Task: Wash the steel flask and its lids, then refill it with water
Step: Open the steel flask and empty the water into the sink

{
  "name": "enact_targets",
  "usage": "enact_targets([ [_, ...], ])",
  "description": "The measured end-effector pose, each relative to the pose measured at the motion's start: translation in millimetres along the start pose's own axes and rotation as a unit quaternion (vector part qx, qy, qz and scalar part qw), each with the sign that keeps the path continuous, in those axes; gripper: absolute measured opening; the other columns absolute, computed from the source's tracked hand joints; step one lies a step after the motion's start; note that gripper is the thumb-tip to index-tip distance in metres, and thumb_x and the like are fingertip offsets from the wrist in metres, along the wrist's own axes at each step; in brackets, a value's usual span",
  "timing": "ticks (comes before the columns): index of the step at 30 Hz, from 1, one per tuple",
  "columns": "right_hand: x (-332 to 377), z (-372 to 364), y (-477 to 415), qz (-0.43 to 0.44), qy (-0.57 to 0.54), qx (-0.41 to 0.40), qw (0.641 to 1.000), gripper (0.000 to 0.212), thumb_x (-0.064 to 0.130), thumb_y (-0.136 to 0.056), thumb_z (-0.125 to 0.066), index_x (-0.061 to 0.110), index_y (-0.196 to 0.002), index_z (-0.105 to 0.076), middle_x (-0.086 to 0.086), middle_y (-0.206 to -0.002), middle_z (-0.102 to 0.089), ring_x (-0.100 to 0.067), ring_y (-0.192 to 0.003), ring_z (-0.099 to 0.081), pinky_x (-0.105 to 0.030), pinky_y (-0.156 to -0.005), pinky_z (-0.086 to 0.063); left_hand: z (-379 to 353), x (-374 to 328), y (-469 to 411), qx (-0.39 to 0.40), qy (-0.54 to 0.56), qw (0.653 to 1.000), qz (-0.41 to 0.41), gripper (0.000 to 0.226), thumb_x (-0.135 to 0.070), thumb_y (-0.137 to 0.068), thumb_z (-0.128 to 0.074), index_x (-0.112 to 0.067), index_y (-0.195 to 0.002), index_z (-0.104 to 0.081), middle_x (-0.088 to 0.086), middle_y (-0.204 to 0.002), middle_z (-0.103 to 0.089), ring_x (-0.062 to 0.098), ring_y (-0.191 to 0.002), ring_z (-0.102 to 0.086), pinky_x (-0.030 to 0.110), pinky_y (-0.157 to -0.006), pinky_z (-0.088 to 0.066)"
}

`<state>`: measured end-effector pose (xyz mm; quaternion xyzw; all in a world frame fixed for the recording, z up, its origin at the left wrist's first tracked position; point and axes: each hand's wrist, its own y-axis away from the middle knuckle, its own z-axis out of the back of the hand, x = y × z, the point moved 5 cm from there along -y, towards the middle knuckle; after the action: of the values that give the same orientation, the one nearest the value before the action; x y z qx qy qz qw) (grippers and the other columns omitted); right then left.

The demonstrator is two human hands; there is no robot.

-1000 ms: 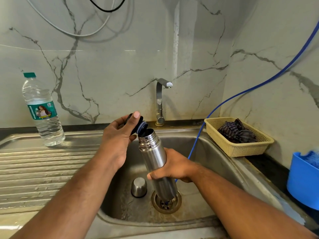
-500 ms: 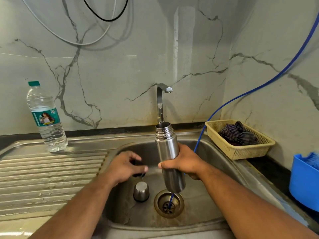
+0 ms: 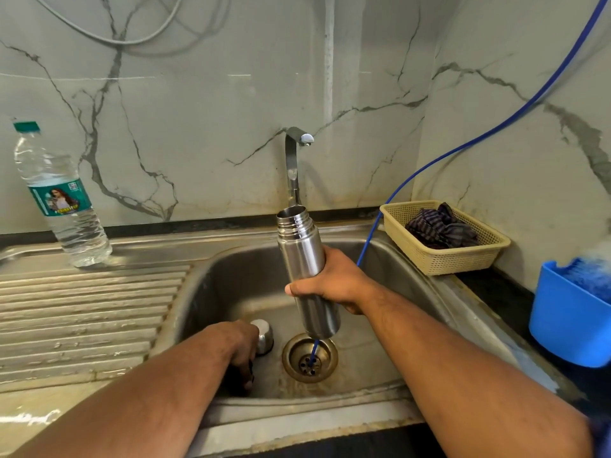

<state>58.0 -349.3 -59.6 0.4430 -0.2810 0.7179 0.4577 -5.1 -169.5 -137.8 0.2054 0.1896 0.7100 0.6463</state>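
The right hand (image 3: 334, 285) has its fingers wrapped tight round the middle of the steel flask (image 3: 299, 252), holding it nearly upright above the sink (image 3: 297, 414), open mouth just under the tap (image 3: 292, 160) at the back edge and base over the drain (image 3: 309, 357). The left hand (image 3: 236, 342) is low at the basin's front-left, fingers curled down round a black lid (image 3: 239, 375), right beside the steel cap (image 3: 264, 337) on the basin floor. A water bottle (image 3: 61, 200) stands at the drainboard's back-left corner, and a basket (image 3: 443, 259) with a cloth (image 3: 439, 226) sits at the sink's right edge.
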Motion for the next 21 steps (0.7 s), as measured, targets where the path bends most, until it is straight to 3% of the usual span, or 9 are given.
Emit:
enact_targets([
  [3,1,-1,2,-0.005,0.008,-0.005,1.0,0.077,0.029,-0.062,-0.096,0.029,-0.127,-0.057,0.004,-0.114,-0.067,-0.017,-0.106,-0.066,-0.047,-0.099,-0.056,-1,1,-3,0.011,-0.012,1.0,-0.005,0.062,-0.038,-0.074,-0.091,-0.018,-0.128,-0.068,0.0,-0.131,-0.067,0.019,-0.118,-0.064,0.025,-0.092,-0.049],
  [10,-2,4,3,-0.026,0.034,-0.019,0.999,0.081,0.031,-0.062,-0.097,0.027,-0.131,-0.055,0.004,-0.114,-0.067,-0.016,-0.103,-0.066,-0.043,-0.095,-0.058,2,8,-2,0.033,-0.02,0.999,-0.006,0.059,-0.037,-0.076,-0.089,-0.018,-0.128,-0.069,-0.003,-0.129,-0.07,0.015,-0.116,-0.065,0.02,-0.083,-0.043],
  [15,-6,7,4,-0.042,0.068,-0.037,0.996,0.085,0.032,-0.06,-0.097,0.027,-0.134,-0.055,0.003,-0.115,-0.067,-0.017,-0.103,-0.066,-0.043,-0.094,-0.058,6,10,0,0.019,-0.012,1.0,-0.006,0.061,-0.043,-0.076,-0.088,-0.015,-0.128,-0.07,0.0,-0.127,-0.07,0.017,-0.116,-0.065,0.02,-0.084,-0.045],
  [19,-9,10,4,-0.054,0.102,-0.057,0.992,0.084,0.032,-0.058,-0.097,0.029,-0.131,-0.055,0.005,-0.114,-0.067,-0.017,-0.102,-0.066,-0.043,-0.094,-0.057,11,17,-3,0.004,0.017,1.0,-0.002,0.061,-0.047,-0.071,-0.091,-0.013,-0.118,-0.074,0.001,-0.117,-0.072,0.017,-0.103,-0.066,0.024,-0.091,-0.049],
  [21,-10,12,4,-0.06,0.121,-0.064,0.989,0.084,0.03,-0.059,-0.097,0.028,-0.132,-0.055,0.004,-0.115,-0.067,-0.018,-0.103,-0.065,-0.041,-0.094,-0.057,19,22,-2,-0.028,0.035,0.999,0.006,0.062,-0.05,-0.072,-0.089,-0.008,-0.115,-0.074,0.005,-0.118,-0.073,0.022,-0.105,-0.067,0.024,-0.086,-0.048],
])
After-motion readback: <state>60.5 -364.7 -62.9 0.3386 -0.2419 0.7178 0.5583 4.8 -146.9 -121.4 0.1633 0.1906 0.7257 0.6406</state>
